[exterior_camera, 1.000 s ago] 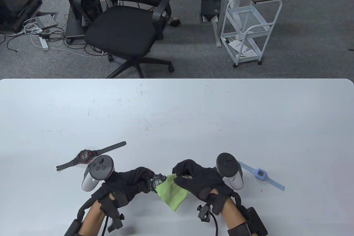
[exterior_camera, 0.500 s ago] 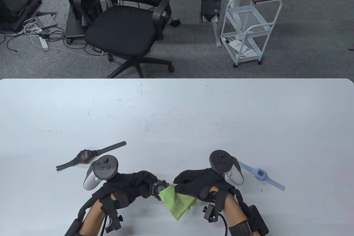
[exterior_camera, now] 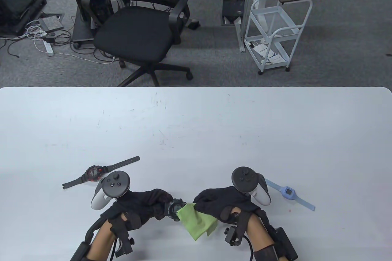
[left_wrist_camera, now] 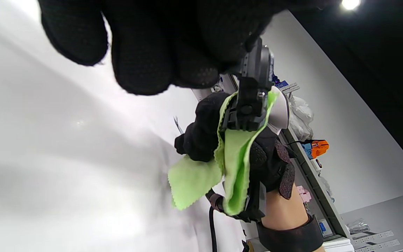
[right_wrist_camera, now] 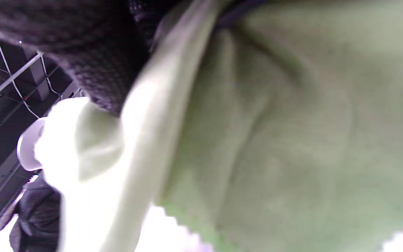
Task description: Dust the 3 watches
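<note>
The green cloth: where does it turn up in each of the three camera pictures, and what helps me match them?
Table view: green cloth low centre, beside the black watch.
Left wrist view: centre, draped over the right hand.
Right wrist view: fills most of the frame, blurred.
Shared landmark: the right hand gripping it.

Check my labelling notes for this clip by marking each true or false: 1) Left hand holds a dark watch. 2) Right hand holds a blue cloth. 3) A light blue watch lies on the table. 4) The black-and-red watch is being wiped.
1) True: the left hand grips the dark watch.
2) False: the right hand holds a green cloth.
3) True: the light blue watch lies on the table.
4) False: the black-and-red watch lies untouched.
</note>
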The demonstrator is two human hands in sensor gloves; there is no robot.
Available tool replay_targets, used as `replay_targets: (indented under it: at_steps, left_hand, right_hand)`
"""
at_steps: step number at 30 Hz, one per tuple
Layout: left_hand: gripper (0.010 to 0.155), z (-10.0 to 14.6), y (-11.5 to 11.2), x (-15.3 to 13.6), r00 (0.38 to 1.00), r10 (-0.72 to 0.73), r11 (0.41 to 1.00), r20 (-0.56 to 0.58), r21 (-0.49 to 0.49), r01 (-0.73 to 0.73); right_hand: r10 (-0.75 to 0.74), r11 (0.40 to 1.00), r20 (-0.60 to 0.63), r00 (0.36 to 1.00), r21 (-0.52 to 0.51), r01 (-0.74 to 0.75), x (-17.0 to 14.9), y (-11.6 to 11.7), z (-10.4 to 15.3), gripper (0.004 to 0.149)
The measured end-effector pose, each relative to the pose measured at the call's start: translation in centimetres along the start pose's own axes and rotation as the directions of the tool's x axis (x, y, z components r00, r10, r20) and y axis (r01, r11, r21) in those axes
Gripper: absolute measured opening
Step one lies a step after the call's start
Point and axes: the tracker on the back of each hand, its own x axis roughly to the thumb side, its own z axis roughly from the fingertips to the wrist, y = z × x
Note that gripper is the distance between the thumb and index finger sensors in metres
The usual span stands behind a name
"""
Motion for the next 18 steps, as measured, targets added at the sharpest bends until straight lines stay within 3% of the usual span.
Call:
replay_targets:
  at_steps: [9, 15, 18]
  left_hand:
    - [0.053, 0.16, 0.26, 0.08, 1.0, 0.008, 1.0, 0.009, 0.01, -0.008]
    - [0.053, 0.4, 0.52, 0.05, 1.0, 0.016, 1.0, 0.008, 0.024, -0.016]
    - [0.053, 0.35, 0.45, 0.07, 1.0, 0.02, 1.0, 0.009, 0.018, -0.02]
  right_hand:
    - [-0.083, 0.995, 0.022, 0.996, 0.057, 0.081, -0.13, -0.06, -0.06, 0.044]
    - [0.006, 0.999, 0.0, 1.0, -0.04, -0.006, -0.28, -0.54, 0.1, 0.045]
    - [-0.01, 1.0, 0.005, 1.0, -0.007, 0.01, -0.31, -0.6, 0.1, 0.045]
